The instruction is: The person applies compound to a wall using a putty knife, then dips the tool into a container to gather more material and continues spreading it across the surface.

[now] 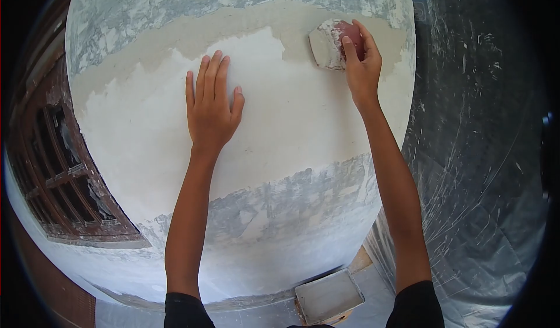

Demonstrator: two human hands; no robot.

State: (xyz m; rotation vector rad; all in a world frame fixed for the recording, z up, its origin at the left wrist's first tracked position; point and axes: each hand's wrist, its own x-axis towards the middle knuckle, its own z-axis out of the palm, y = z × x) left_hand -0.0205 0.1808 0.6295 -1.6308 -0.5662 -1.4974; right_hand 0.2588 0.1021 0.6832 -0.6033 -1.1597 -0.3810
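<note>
My left hand [211,103] lies flat against the wall [286,115], fingers stretched out and the thumb a little apart, over a patch of pale smooth plaster. In my right hand [366,65], higher up and to the right, is a plaster spreader [329,45] with a dark red grip, caked with white and grey plaster. Its broad blade faces left and lies close over the wall. Around the spreader runs a band of darker beige, wet-looking plaster [233,22], with a ragged lower border against the whiter area.
A brown wooden window frame with bars [64,170] is set in the wall at left. Plaster-spattered dark plastic sheeting [478,124] hangs along the right. Below on the floor stands a shallow rectangular tray [357,284] of grey plaster.
</note>
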